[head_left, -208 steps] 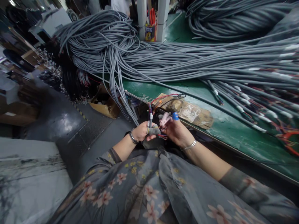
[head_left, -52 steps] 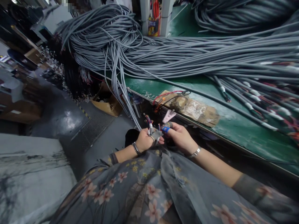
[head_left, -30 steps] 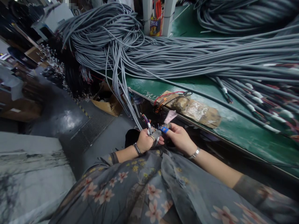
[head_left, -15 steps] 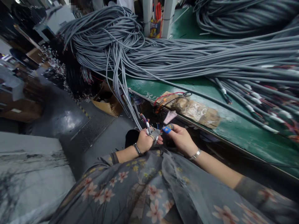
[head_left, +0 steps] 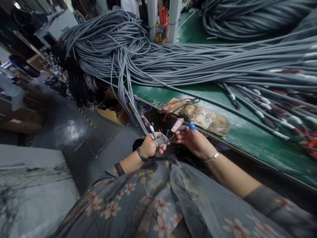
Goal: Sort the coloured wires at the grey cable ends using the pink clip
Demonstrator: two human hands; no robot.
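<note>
Left hand (head_left: 148, 146) closes firmly around a slim, round gray cable (head_left: 153, 134) with a white sleeve (head_left: 151, 128); the cable rises from the fist, leaning toward the far left, and its purple and red wires (head_left: 145, 121) fan out at the top. Loose thin wires (head_left: 171, 139) in several colors jut right from the same fist, toward the right hand (head_left: 196, 143). That one is loosely spread: its thumb, in a blue wrap (head_left: 192, 126), stands away from the curled fingers, whose tips are right at the wire ends; I cannot tell whether they touch. A pale pink strip (head_left: 177, 125) projects to the left at its forefinger.

Just beyond, a taped, flat brown cardboard piece (head_left: 210, 122) lies along the near edge of the green surface (head_left: 247, 132). Behind it, a thick bundle of gray cables (head_left: 193, 66) stretches from left to right.
</note>
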